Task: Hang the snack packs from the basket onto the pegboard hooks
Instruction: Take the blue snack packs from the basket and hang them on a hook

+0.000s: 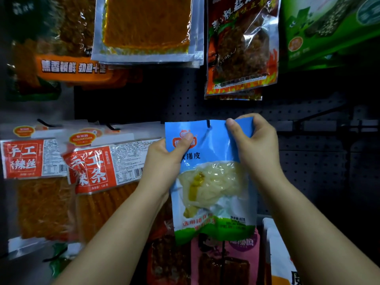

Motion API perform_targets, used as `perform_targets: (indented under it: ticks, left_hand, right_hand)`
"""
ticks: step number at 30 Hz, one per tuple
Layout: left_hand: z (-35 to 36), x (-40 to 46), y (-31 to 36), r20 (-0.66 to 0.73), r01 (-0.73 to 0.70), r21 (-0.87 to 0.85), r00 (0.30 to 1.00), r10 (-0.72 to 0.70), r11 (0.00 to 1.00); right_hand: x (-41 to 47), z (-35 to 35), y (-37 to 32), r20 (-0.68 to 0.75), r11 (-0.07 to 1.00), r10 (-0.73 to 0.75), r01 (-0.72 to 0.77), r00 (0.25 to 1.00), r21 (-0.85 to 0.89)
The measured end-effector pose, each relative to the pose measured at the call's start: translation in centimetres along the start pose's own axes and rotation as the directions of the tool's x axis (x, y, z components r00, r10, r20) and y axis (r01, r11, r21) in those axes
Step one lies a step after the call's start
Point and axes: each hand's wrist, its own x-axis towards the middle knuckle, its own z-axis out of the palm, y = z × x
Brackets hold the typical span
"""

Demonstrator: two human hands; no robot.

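A blue and green snack pack [213, 182] with pale strips behind a clear window hangs upright in front of the dark pegboard [308, 161]. My left hand [164, 159] pinches its upper left corner. My right hand [255, 140] grips its top right edge. A black hook [208, 124] pokes through the pack's top edge, between my two thumbs. The basket is not in view.
Red-labelled packs [92, 167] hang on hooks to the left. Orange and dark red packs [240, 46] hang above, a green one [329, 27] at top right. A pink pack [226, 260] and others hang below. An empty black hook [320, 116] juts out at the right.
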Motion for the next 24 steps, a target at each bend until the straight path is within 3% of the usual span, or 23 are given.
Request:
perform_targets:
  ticks: [9, 14, 17, 20, 24]
  left_hand:
    - [0.1, 0.2, -5.1, 0.055, 0.132, 0.106, 0.989, -0.138, 0.986]
    - [1.1, 1.4, -6.2, 0.028, 0.113, 0.252, 0.992, -0.123, 0.961]
    - [1.5, 1.7, -6.3, 0.01, 0.092, 0.291, 0.995, -0.1, 0.952]
    - [1.6, 1.4, -6.4, -0.005, 0.071, 0.33, 0.997, -0.074, 0.941]
    - [1.4, -0.1, -7.1, -0.036, 0.062, 0.318, 0.998, -0.053, 0.946]
  right_hand:
    - [2.4, 1.5, 3.7, -0.032, 0.921, -0.035, 0.02, 0.999, -0.389]
    - [3.6, 1.8, 5.3, 0.011, 0.72, -0.145, 0.113, 0.989, -0.685]
    - [4.1, 2.0, 6.0, 0.024, 0.634, -0.154, 0.118, 0.988, -0.764]
    - [4.1, 2.1, 6.5, -0.034, 0.692, -0.013, -0.016, 0.999, -0.722]
    - [2.0, 1.3, 7.1, -0.041, 0.858, 0.166, -0.165, 0.985, -0.486]
